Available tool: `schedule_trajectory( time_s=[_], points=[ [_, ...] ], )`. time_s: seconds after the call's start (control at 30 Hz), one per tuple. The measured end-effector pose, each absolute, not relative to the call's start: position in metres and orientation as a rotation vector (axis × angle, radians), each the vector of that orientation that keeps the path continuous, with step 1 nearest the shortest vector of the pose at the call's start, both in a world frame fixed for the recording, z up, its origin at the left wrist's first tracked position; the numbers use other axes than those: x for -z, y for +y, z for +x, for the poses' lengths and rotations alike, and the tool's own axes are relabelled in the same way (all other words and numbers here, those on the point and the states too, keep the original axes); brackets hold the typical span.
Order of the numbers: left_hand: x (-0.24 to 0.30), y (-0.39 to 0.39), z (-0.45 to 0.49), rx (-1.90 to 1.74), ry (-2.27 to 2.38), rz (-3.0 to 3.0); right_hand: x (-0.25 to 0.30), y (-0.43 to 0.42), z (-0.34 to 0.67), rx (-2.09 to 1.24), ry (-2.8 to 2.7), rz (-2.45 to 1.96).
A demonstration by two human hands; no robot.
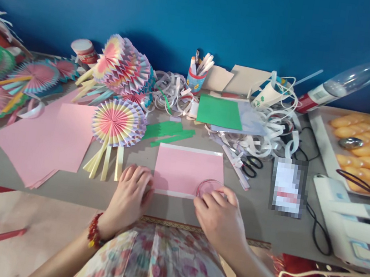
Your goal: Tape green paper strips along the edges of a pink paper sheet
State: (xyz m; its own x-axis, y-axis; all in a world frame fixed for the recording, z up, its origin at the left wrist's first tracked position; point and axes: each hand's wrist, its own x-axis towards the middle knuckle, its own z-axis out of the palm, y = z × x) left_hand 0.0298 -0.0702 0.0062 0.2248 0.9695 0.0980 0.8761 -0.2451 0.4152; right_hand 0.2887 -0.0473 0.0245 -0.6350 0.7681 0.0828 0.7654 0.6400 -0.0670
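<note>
A pink paper sheet (186, 168) lies flat on the grey table (2, 163) in front of me. My left hand (130, 197) rests at the sheet's near left corner, fingers curled down on the table edge. My right hand (220, 219) sits at the sheet's near right corner, fingers closed around a clear tape roll (209, 187) that lies on the paper. A folded paper fan with yellow sticks (118, 124) lies just left of the sheet.
A stack of pink sheets (46, 142) lies at left, with more paper fans (14, 78) behind. Green paper (219, 112), white paper strips (268, 136), scissors (251, 166), a pen cup (196, 79), a bottle (347, 83) and a tray of orange pieces (365, 150) stand farther back and right.
</note>
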Motion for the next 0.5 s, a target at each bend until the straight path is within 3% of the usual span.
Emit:
schedule_trajectory(
  time_s=[0.5],
  points=[
    [-0.0017,-0.0707,0.0334,-0.505,1.772,2.160,-0.0245,-0.0458,0.2881,-0.020,-2.781,-1.274]
  ],
)
